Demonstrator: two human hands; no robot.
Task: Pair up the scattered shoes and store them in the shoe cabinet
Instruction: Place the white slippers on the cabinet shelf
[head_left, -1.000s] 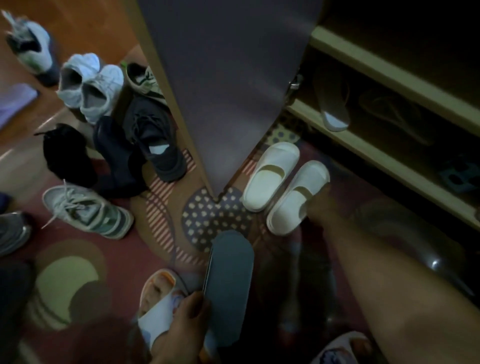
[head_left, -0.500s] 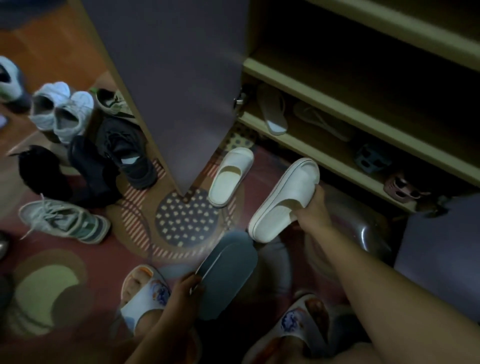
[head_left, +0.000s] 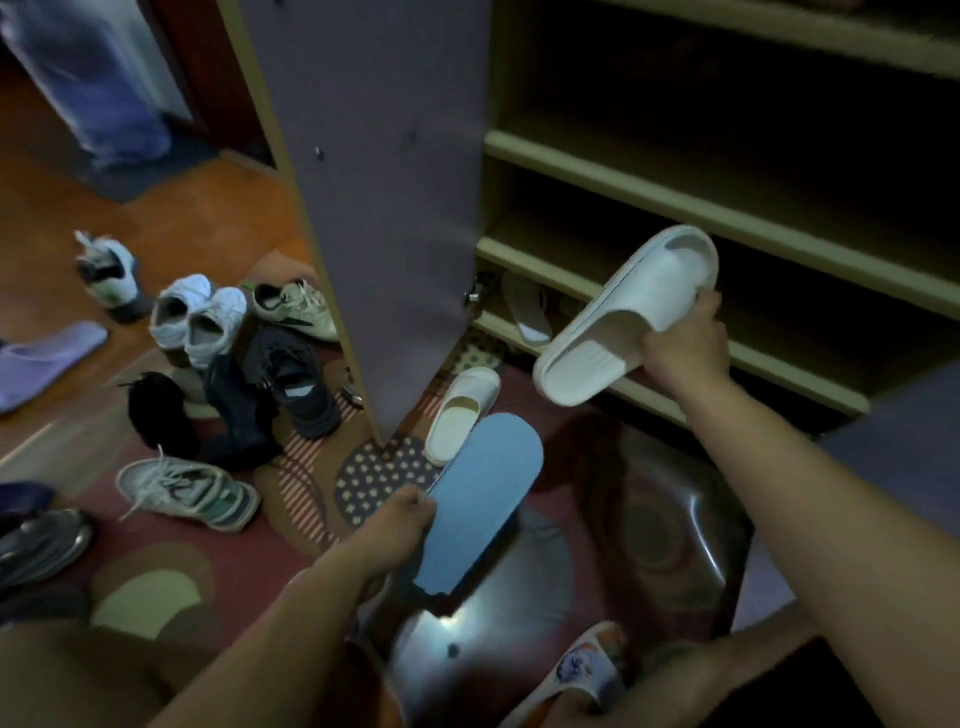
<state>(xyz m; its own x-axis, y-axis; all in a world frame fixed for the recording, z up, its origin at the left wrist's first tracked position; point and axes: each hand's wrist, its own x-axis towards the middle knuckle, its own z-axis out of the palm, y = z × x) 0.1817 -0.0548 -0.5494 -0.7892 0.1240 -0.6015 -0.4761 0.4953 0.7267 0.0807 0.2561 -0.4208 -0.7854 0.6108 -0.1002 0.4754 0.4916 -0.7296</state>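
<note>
The right hand (head_left: 685, 345) grips one white slide slipper (head_left: 626, 317) by its side edge and holds it in the air, toe end raised toward the open shoe cabinet (head_left: 727, 171), just in front of the lower shelves. Its partner, a second white slide slipper (head_left: 460, 413), lies on the patterned rug (head_left: 291, 519) below and to the left of that hand, beside the bottom corner of the open cabinet door (head_left: 374, 197). The left hand (head_left: 400, 525) pinches the edge of a flat blue slipper (head_left: 478, 501) seen sole-up, held low over the rug, its far tip close to the white slipper on the floor. Behind the raised slipper, a pale flip-flop (head_left: 527, 312) already rests on the lowest shelf. Farther left of the left hand a cluster of footwear waits on the floor: a pair of white sneakers (head_left: 200, 317), a black sneaker (head_left: 298, 384), a grey-green sneaker (head_left: 189, 491) and a lilac slipper (head_left: 44, 358). The step in hand looks like storing the white pair, with only one half lifted so far. The next move probably calls for setting this slipper flat on a free shelf, leaving room beside it, then picking its mate off the rug; the left hand is occupied, so the blue slipper would need putting down or shelving first.
</note>
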